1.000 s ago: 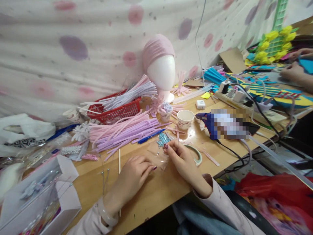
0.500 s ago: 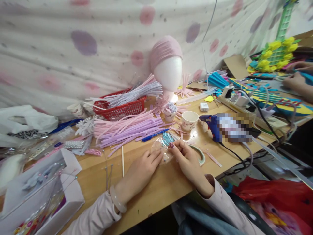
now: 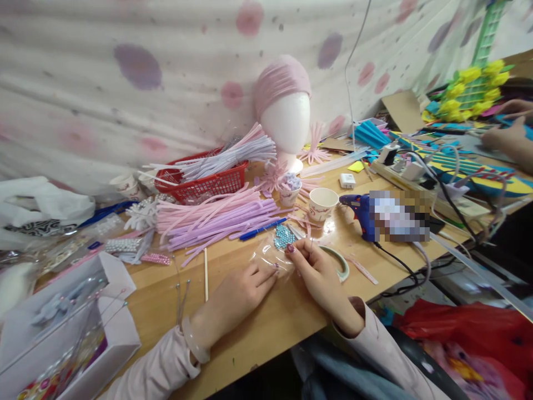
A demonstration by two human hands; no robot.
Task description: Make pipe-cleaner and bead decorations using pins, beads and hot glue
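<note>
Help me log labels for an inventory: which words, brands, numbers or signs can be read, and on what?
No text is clearly readable.
White plastic bag: black marks, perhaps lettering, too distorted to read.
Open paper cup: reddish, script-like print, too small to read.

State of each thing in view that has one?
Clear plastic bag: lying, crinkled
Left hand: palm down, fingers at the bag
Right hand: thumb and fingers together, grip unclear
Blue beads: clustered
Blue pen: lying flat
Hot glue gun: partly pixelated, power state unclear
Front paper cup: upright
Filled paper cup: upright, heaped with lilac pieces
Red basket: upright, loaded with pipe cleaners
White box: open
Foam head: upright, in pink cap
Power strip: adapters inserted
</note>
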